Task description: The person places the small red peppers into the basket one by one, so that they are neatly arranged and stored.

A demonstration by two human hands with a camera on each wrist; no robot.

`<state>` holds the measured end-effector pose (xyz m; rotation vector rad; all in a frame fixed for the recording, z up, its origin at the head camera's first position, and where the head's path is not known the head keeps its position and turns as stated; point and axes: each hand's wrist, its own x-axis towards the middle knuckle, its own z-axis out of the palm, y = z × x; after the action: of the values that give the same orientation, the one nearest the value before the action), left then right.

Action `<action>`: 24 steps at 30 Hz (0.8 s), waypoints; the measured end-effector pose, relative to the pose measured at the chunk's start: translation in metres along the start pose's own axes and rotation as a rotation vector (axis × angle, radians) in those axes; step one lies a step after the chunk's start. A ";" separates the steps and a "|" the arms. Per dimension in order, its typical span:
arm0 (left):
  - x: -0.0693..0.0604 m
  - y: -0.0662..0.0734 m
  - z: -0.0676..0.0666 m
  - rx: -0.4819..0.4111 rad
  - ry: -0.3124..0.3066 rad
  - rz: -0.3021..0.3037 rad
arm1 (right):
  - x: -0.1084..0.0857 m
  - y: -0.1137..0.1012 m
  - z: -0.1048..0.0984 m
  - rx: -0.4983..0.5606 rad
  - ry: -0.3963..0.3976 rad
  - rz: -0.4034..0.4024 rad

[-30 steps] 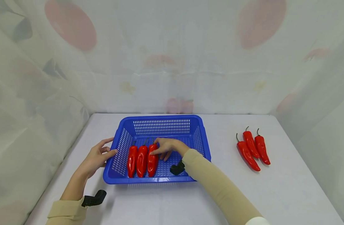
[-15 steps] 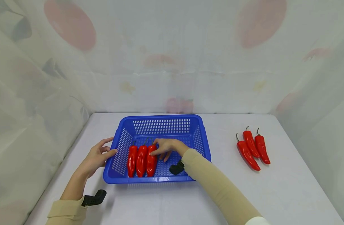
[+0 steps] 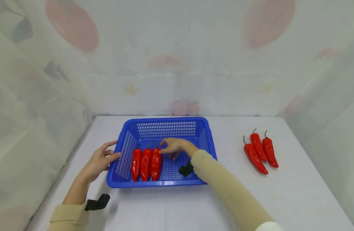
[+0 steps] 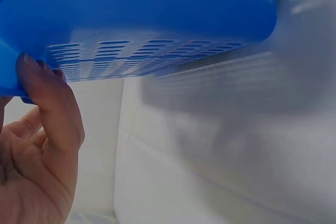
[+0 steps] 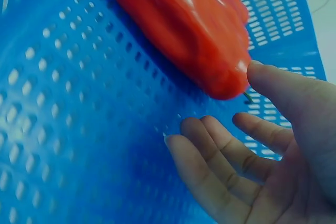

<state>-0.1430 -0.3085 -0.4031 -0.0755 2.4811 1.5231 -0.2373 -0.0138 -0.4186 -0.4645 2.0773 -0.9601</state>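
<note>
White tabletop [image 3: 295,192]: flat, smooth, straight-edged.
Blue plastic basket [image 3: 165,183]: rectangular, round-cornered, its walls and floor pierced with small slots.
Loose red peppers [image 3: 258,147]: three, glossy, tapering, thin-stemmed, clustered on the tabletop's right side.
Basketed red peppers [image 3: 146,164]: three, shiny and dimpled, lying side by side in the basket's left half, stems toward the back.
Left hand [image 3: 100,160]: grips the basket's left rim.
Right hand [image 3: 174,147]: fingers loosely apart, thumb at the rightmost basketed pepper's stem end.

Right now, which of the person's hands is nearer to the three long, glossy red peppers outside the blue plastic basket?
The right hand: it is inside the basket, left of those peppers. The left hand is farther away, gripping the basket's left side.
</note>
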 end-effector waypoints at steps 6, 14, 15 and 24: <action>0.001 0.000 -0.001 -0.004 -0.001 -0.002 | -0.008 0.001 -0.012 -0.062 0.016 -0.057; 0.000 0.001 0.000 -0.005 0.001 -0.005 | -0.021 -0.002 -0.023 -0.207 0.121 -0.180; 0.000 0.001 0.000 -0.005 0.001 -0.004 | -0.024 -0.003 -0.024 -0.224 0.132 -0.195; 0.001 0.000 0.000 -0.014 -0.002 0.000 | -0.042 -0.008 -0.035 -0.406 0.240 -0.337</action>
<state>-0.1437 -0.3083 -0.4033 -0.0771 2.4691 1.5400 -0.2384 0.0228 -0.3776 -0.9748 2.4757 -0.8070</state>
